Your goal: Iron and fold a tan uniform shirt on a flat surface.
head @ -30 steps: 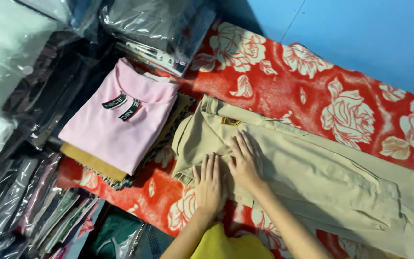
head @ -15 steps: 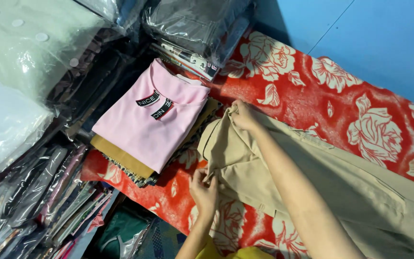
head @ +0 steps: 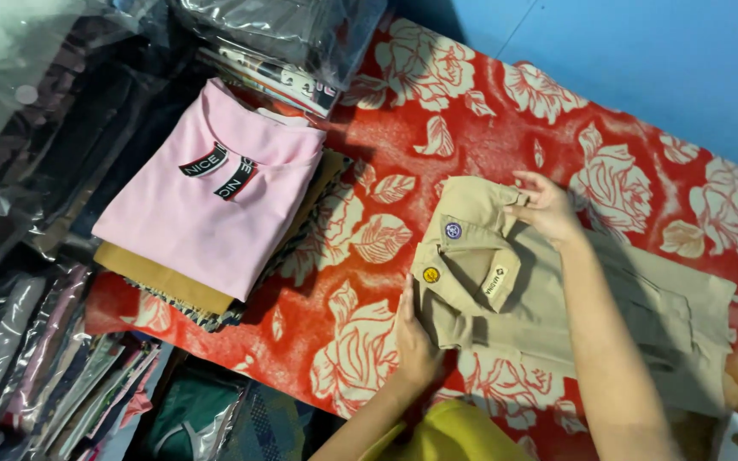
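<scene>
Bagged stock: clear plastic packs of folded garments (head: pixel 19 358) are stacked along the 9 o'clock edge and continue across 11 to 12 o'clock.
Pink top: a folded pink top (head: pixel 207 196) lies at 10 o'clock on a short pile of folded clothes, well apart from both hands.
Surface: a red blanket with cream roses (head: pixel 437 94) carries everything; blue surface beyond at 1 o'clock.
Left hand: the left hand (head: pixel 416 337), at 6 o'clock, is closed in a pinch on the near left edge of the shirt.
Khaki shirt: the khaki uniform shirt (head: pixel 506 290) lies just right of centre, part-folded, with small round badges on the turned-over panel.
Right hand: the right hand (head: pixel 544 205), at 2 o'clock, grips the far edge of the folded panel with curled fingers.
Step in hand: judged as folding the shirt's left end inward.
Next move calls for: likely pressing the fold flat, edges aligned, both hands holding the cloth taut.
</scene>
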